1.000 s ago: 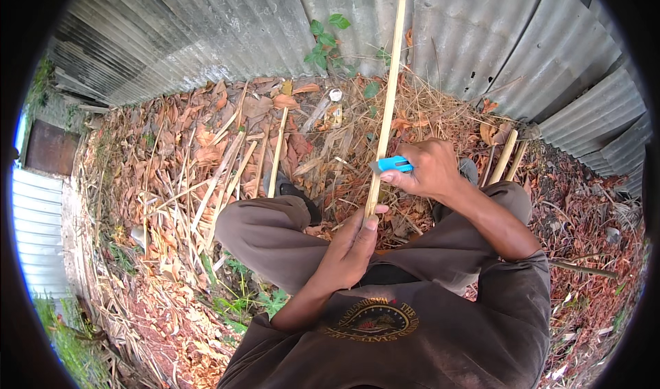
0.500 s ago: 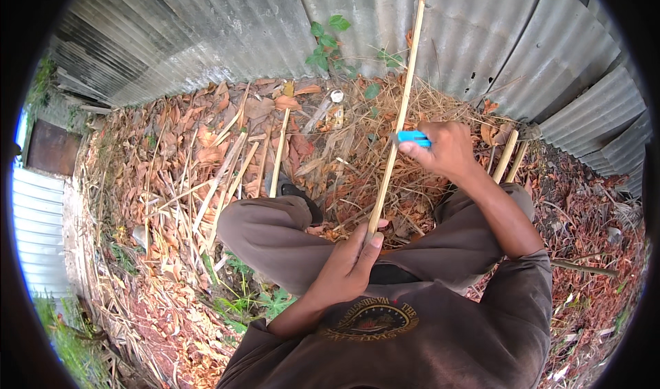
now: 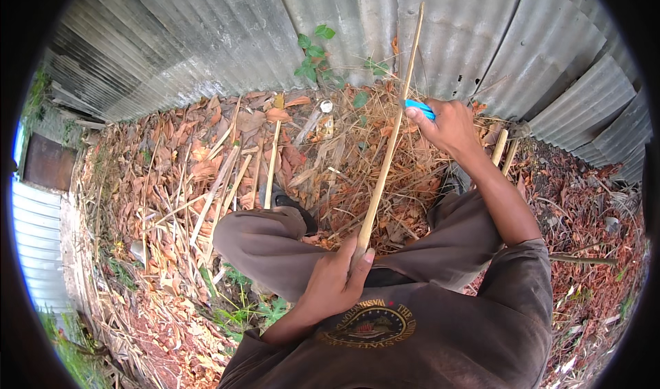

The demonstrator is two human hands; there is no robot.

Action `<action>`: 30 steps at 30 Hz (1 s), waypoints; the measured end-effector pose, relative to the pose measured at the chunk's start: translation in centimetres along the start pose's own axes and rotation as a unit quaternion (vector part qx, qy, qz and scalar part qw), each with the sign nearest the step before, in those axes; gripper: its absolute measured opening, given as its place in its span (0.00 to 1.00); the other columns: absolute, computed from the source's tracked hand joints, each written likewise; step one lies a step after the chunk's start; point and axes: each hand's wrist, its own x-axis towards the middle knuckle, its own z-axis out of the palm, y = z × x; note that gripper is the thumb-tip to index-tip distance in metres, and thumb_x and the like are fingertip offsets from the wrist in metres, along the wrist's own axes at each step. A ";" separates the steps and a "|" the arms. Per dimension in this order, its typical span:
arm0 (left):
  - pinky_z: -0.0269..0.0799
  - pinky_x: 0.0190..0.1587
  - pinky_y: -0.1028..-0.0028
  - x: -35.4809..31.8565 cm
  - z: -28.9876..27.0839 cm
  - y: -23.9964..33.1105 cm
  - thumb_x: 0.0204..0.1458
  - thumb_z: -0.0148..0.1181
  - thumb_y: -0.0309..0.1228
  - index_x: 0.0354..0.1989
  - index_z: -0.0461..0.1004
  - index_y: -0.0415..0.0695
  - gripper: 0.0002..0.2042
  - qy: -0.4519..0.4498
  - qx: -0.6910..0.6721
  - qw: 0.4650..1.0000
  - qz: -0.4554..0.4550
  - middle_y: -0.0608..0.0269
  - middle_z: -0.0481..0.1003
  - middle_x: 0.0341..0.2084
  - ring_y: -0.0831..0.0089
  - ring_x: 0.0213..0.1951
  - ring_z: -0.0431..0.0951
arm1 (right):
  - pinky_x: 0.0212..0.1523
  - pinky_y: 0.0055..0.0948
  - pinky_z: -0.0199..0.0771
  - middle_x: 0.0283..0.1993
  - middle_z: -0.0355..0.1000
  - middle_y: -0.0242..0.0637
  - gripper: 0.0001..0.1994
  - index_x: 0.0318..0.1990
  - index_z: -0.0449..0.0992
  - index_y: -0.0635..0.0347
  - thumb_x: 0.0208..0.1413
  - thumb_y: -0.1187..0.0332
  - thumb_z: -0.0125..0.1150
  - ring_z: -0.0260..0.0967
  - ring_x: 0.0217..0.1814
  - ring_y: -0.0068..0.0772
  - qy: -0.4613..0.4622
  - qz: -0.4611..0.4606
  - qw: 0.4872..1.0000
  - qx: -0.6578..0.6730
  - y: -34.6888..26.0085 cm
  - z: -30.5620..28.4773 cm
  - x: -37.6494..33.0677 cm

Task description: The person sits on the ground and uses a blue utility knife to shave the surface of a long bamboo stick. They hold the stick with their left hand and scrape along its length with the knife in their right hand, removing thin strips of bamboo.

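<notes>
A long, pale peeled stick (image 3: 385,170) slants up and away from my lap, its far tip against the view of the metal wall. Its near end sits in my left hand (image 3: 337,276), fingers wrapped round it with the thumb along the side. My right hand (image 3: 447,126) is closed on a blue-handled knife (image 3: 419,109), which looks like a box cutter. The knife touches the stick in its upper half; its blade is mostly too small to make out. Both of my bent legs lie either side of the stick.
Corrugated metal sheets (image 3: 206,31) wall off the far side. Dry leaves (image 3: 199,162) and straw cover the ground. Several pale sticks (image 3: 272,165) lie on the left, and more poles (image 3: 500,147) lie beyond my right knee. A green plant (image 3: 313,55) grows by the wall.
My right hand and the knife have moved up along the stick, away from me. My left hand and the stick's near end have come slightly nearer and left; the view has shifted a little.
</notes>
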 end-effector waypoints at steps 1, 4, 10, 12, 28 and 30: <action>0.64 0.24 0.70 0.0 0.1 -0.2 0.62 0.49 0.32 0.56 0.63 0.35 0.18 0.008 -0.009 1.000 0.005 0.56 0.69 0.17 0.66 0.19 0.71 | 0.18 0.41 0.67 0.11 0.67 0.41 0.34 0.20 0.78 0.56 0.49 0.30 0.51 0.69 0.14 0.42 -0.009 -0.042 0.999 0.017 -1.2 0.2 -1.0; 0.65 0.25 0.70 0.0 0.5 -1.4 0.62 0.50 0.33 0.56 0.63 0.35 0.18 0.050 -0.029 0.998 -0.006 0.56 0.70 0.18 0.64 0.20 0.73 | 0.17 0.40 0.65 0.11 0.64 0.39 0.33 0.17 0.73 0.55 0.49 0.31 0.52 0.67 0.13 0.41 -0.035 -0.180 0.981 0.060 -4.9 1.2 -5.7; 0.68 0.22 0.56 0.7 -0.5 -1.3 0.59 0.52 0.34 0.56 0.60 0.32 0.21 0.061 0.021 0.997 0.047 0.47 0.73 0.17 0.47 0.20 0.75 | 0.15 0.39 0.63 0.10 0.61 0.35 0.33 0.15 0.69 0.55 0.47 0.31 0.53 0.65 0.14 0.41 0.054 -0.224 0.972 0.054 -3.6 1.3 -2.8; 0.68 0.22 0.56 0.8 -0.7 -1.2 0.59 0.52 0.34 0.55 0.60 0.30 0.22 0.063 0.043 0.996 0.055 0.47 0.72 0.17 0.47 0.19 0.75 | 0.15 0.39 0.63 0.10 0.61 0.36 0.34 0.14 0.68 0.55 0.49 0.30 0.51 0.65 0.13 0.43 0.047 -0.182 0.982 0.035 -3.4 1.1 -2.2; 0.67 0.20 0.57 -0.8 -1.1 -0.8 0.60 0.51 0.36 0.57 0.60 0.31 0.23 0.015 0.058 0.998 0.023 0.48 0.71 0.14 0.49 0.17 0.74 | 0.19 0.41 0.65 0.12 0.65 0.40 0.32 0.18 0.72 0.58 0.49 0.33 0.54 0.67 0.16 0.47 0.119 -0.188 0.974 -0.051 1.2 -0.4 3.0; 0.68 0.20 0.57 -1.4 -1.4 -1.1 0.60 0.51 0.35 0.58 0.60 0.31 0.23 0.007 0.059 0.998 0.013 0.47 0.71 0.14 0.49 0.17 0.74 | 0.20 0.41 0.66 0.13 0.66 0.41 0.32 0.19 0.72 0.59 0.50 0.34 0.53 0.67 0.17 0.48 0.121 -0.192 0.972 -0.059 1.5 -0.6 3.6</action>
